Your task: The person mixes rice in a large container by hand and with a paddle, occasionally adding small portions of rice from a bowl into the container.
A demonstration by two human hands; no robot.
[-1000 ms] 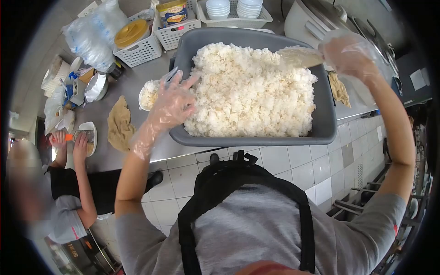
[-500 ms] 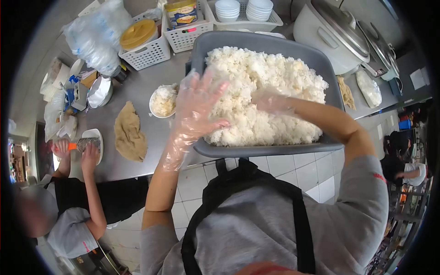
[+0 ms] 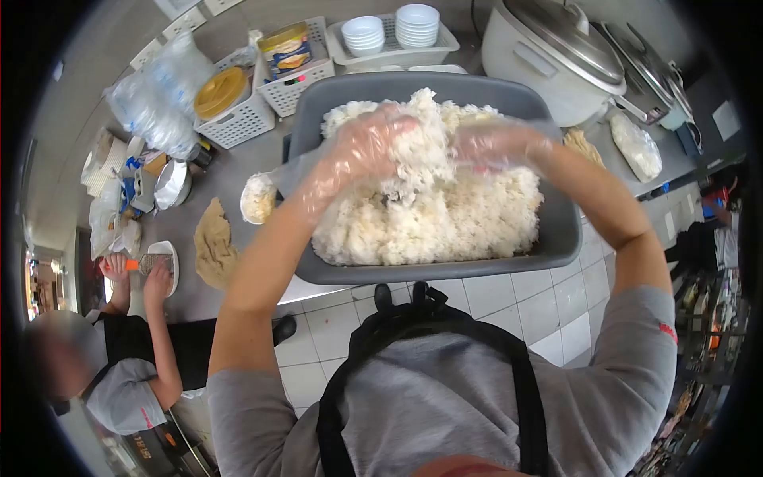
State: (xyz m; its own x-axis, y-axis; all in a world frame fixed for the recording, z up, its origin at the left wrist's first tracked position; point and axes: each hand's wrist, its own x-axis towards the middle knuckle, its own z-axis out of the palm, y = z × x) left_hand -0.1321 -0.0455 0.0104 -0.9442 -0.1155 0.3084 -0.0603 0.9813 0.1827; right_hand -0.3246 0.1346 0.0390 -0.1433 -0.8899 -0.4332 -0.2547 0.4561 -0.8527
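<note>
Cooked white rice (image 3: 445,226) fills much of a large grey tub (image 3: 441,274) on the metal counter. My left hand (image 3: 373,143), in a clear plastic glove, grips one side of a raised clump of rice (image 3: 421,147). On the clump's other side is my right hand (image 3: 501,147), also gloved, its fingers curled against the rice. Both hands are over the far half of the tub, and the clump stands above the rest. Left of the tub sits a small white bowl (image 3: 259,199) of rice and pale shreds.
A brown cloth (image 3: 214,245) lies on the counter. At far left a co-worker's hands (image 3: 157,282) hold a grater (image 3: 148,263) over a white dish. White baskets (image 3: 236,119), stacked bowls (image 3: 417,28) and a large rice cooker (image 3: 540,67) line the back.
My left hand has moved from above the tub's left side, fingers spread, into the rice. My right hand has risen, and a clump of rice is now lifted between both hands.
</note>
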